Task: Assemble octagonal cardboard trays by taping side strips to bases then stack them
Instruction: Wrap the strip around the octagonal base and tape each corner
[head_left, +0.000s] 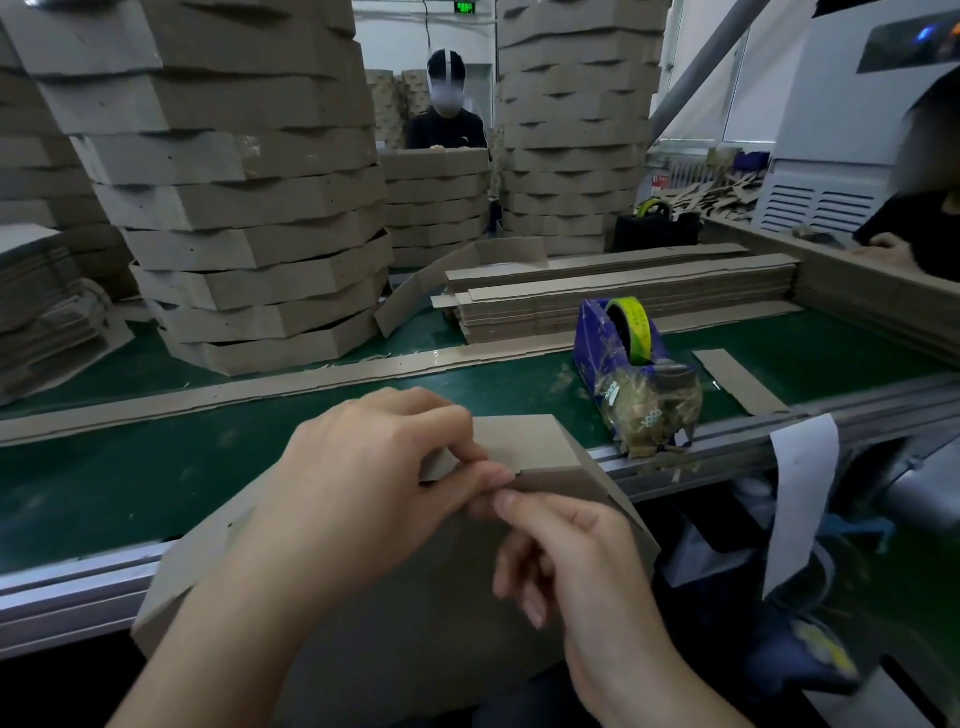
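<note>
Cardboard, grey-brown, fills most of the view. A part-built tray (530, 441) stands on its side at the near edge of the green desk (130, 478), with its lower part hanging past the metal rail towards the person. Both hands meet at its upper rim. The left hand (374, 483) pinches the rim between thumb and forefinger, and the right hand (576, 561) pinches it just beside, so the fingertips of the two hands almost touch; the right hand's other fingers are curled into the palm. Whether any tape lies under the fingers cannot be told. To the right of the tray, close to the rail, stands a blue tape dispenser (623, 364) carrying a yellow-green tape roll (631, 327), its front end clotted with tape scraps. Behind it lies a pile of flat side strips (623, 301), and a long strip (260, 389) runs across the desk beyond the hands. A short piece of card (737, 379) lies to the right of the dispenser, and a white paper slip (800, 493) hangs from the rail. Tall stacks of finished trays (249, 208) rise at the left and in the background, with another person (447, 104) between them and a third person (924, 208) at the right edge.
</note>
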